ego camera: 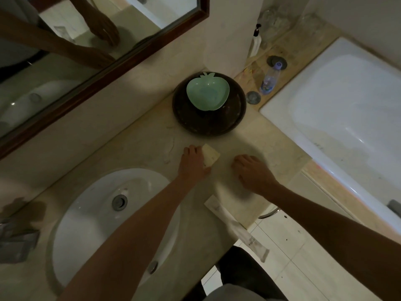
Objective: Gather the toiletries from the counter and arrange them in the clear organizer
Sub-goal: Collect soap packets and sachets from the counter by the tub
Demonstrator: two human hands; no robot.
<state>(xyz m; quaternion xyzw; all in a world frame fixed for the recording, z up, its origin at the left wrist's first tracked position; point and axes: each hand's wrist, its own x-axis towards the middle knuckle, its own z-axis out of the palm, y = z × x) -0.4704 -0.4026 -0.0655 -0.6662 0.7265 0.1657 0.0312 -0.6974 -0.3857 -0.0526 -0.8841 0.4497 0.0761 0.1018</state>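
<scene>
My left hand rests on the beige counter with its fingers around a small cream packet. To its right, my right hand lies palm down on the counter, fingers curled; whether anything is under it is hidden. A long white wrapped toiletry lies at the counter's front edge, partly overhanging. Behind the hands stands a dark round bowl with a green apple-shaped dish in it. No clear organizer is visible.
A white sink basin is set in the counter at the left. A framed mirror runs along the back. A bathtub lies right, with a plastic bottle and pump dispenser on its ledge. Crumpled grey item at far left.
</scene>
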